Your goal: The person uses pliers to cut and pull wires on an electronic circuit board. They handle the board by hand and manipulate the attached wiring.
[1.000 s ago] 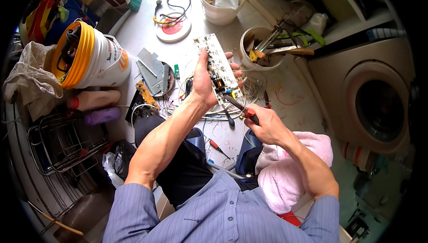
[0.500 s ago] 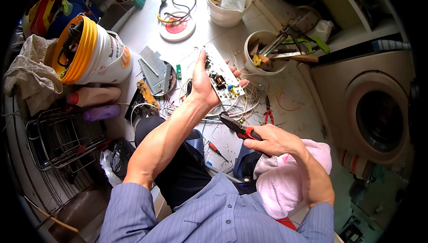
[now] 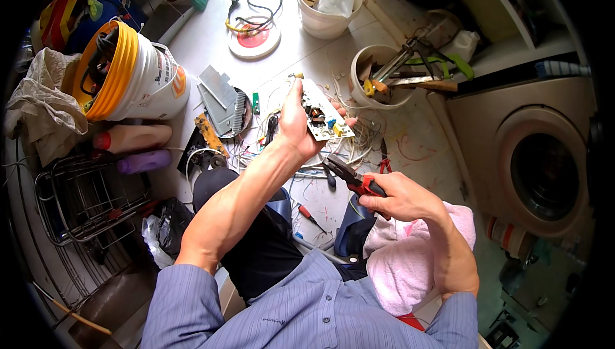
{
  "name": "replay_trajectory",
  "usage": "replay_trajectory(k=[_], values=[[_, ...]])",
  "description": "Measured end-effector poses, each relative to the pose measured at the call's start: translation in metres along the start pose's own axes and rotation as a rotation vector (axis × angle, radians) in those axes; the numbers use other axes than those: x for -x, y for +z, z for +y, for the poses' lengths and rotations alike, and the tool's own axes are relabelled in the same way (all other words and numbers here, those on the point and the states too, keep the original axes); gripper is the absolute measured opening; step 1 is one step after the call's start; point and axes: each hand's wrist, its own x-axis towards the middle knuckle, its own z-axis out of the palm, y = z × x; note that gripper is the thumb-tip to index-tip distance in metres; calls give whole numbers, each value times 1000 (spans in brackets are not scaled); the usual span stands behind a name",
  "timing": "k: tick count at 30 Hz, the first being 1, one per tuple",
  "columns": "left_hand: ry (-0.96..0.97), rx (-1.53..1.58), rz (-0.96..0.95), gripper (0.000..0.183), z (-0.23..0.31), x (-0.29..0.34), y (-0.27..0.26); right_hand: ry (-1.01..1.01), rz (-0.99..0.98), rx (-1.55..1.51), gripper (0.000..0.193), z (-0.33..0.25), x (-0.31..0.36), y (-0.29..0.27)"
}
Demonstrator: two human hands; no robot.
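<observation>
We hold the circuit board up over the white floor in our left hand, thumb and fingers clamped along its near edge, component side tilted toward us and loose thin wires trailing off beneath it. Our right hand is wrapped tight around the red-handled pliers, dark nose pointing at the board's lower corner but apart from it; whether the nose is parted we cannot tell. We judge that we are bringing the tool to the board to pull or snip something off it. The next move calls for keeping the board steady and setting the nose on one small part or lead without catching the wires. Around us lie a round tub of tools, a white pot with a plastic bag, a yellow-rimmed bucket, a washing machine and a pink cloth on our lap
</observation>
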Motion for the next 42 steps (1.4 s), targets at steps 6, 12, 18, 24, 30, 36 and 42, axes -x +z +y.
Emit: replay_trajectory(k=[6, 12, 18, 24, 30, 36, 42], values=[[7, -38, 33, 64, 1, 7, 6, 8, 6, -172, 29, -1, 2, 0], [227, -293, -21, 58, 0, 8, 2, 7, 159, -24, 27, -3, 0, -4], [416, -537, -72, 61, -13, 12, 4, -71, 359, 194, 27, 1, -7, 5], [639, -923, -159, 50, -16, 17, 6, -83, 363, 250, 29, -1, -9, 9], [895, -1245, -217, 65, -23, 18, 6, -65, 384, 243, 25, 5, -12, 12], [1050, -1291, -282, 61, -24, 21, 8, -11, 261, -10, 25, 11, -21, 22], [952, -1197, -337, 56, -23, 23, 2, -27, 366, -10, 17, 16, -24, 37]])
